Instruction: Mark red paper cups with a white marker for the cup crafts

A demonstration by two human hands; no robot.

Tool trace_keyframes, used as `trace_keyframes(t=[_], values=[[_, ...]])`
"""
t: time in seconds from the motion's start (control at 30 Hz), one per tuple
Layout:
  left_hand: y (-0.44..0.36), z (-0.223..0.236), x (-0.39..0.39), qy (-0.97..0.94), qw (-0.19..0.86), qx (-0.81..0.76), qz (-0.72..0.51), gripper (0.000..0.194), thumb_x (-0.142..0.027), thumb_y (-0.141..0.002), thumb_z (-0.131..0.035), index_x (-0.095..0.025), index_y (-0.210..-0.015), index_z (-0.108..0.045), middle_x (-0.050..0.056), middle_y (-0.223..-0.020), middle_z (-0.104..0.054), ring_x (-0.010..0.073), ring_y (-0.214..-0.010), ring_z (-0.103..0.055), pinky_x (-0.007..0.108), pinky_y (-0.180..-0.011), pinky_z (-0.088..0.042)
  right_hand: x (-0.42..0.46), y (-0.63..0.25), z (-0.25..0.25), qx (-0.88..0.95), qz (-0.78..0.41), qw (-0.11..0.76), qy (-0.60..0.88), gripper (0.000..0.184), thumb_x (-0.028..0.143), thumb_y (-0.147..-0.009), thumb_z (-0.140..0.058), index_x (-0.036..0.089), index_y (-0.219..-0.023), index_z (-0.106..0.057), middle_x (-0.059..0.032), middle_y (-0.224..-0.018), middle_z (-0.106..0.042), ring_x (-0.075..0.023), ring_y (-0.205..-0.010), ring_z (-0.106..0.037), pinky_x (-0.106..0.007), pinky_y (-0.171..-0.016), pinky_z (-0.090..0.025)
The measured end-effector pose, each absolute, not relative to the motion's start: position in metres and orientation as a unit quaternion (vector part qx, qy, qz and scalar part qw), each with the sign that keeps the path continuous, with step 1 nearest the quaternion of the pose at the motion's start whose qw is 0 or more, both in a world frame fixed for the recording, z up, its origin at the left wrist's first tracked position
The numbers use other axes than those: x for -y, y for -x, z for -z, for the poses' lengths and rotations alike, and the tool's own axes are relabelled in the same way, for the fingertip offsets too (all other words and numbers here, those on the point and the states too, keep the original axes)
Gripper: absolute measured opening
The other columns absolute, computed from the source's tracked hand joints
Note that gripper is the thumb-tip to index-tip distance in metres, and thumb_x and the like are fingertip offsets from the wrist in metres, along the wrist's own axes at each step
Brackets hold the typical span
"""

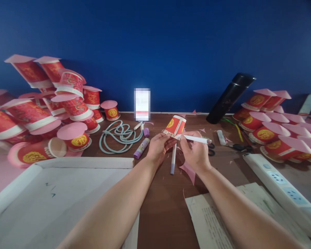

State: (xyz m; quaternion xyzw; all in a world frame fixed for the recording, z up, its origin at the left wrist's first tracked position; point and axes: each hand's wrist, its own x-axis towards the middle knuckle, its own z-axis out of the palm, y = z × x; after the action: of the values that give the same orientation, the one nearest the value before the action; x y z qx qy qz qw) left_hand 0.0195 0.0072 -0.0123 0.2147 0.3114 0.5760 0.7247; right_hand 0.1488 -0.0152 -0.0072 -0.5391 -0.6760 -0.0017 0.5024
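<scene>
My left hand (159, 145) grips a red and white paper cup (174, 125) with a gold pattern, near its lower rim. In my right hand (197, 150) is a white marker pen (197, 139), its tip end close to the cup's rim; whether it touches the cup I cannot tell. A second white marker (173, 159) with a greyish-purple end lies on the table below the cup. Beside it is a pink paper scrap (188, 172). Left of my left hand lies a purple and white glue stick (141, 148), its purple cap (146, 132) apart from it.
Red cups with pink paper tops are piled at left (72, 107) and right (272, 131). A lit phone (142, 104) leans on the blue wall near a coiled cable (114, 138). At right are a black bottle (228, 98), scissors (241, 148) and a power strip (282, 183). A white box lid (75, 200) lies front left.
</scene>
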Motion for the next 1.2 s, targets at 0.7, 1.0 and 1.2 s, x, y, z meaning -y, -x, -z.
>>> trace_keyframes(t=[0.7,1.0,1.2], values=[[-0.0232,0.0143,-0.0072,-0.256,0.735,-0.278,-0.563,0.011,-0.012,-0.069,-0.07,-0.01,-0.076,-0.062,0.004,-0.077,-0.067,0.0089,-0.071,-0.063,0.024,-0.081,-0.048,0.0165,-0.1469,0.0077,0.668,-0.007,0.514,0.538,0.012,0.031,-0.083,-0.056,0.021,-0.09,-0.057,-0.0046,-0.087,-0.064,-0.0191,-0.081,-0.063,-0.033,-0.073,-0.051],[-0.021,0.0109,-0.0061,-0.248,0.734,-0.307,-0.553,0.012,-0.018,-0.072,-0.07,-0.01,-0.07,-0.061,0.004,-0.067,-0.065,0.009,-0.064,-0.062,0.024,-0.074,-0.051,0.016,-0.1471,0.0085,0.662,-0.016,0.51,0.55,0.013,0.031,-0.083,-0.056,0.021,-0.09,-0.057,-0.0043,-0.088,-0.064,-0.0186,-0.08,-0.063,-0.033,-0.071,-0.05],[-0.0222,0.0141,-0.0064,-0.261,0.715,-0.334,-0.556,0.016,-0.023,-0.07,-0.072,-0.011,-0.069,-0.062,0.004,-0.065,-0.065,0.011,-0.063,-0.063,0.028,-0.074,-0.051,0.0161,-0.1473,0.0085,0.664,-0.011,0.513,0.544,0.014,0.033,-0.084,-0.055,0.021,-0.09,-0.058,-0.0049,-0.088,-0.064,-0.0192,-0.081,-0.062,-0.033,-0.071,-0.051]])
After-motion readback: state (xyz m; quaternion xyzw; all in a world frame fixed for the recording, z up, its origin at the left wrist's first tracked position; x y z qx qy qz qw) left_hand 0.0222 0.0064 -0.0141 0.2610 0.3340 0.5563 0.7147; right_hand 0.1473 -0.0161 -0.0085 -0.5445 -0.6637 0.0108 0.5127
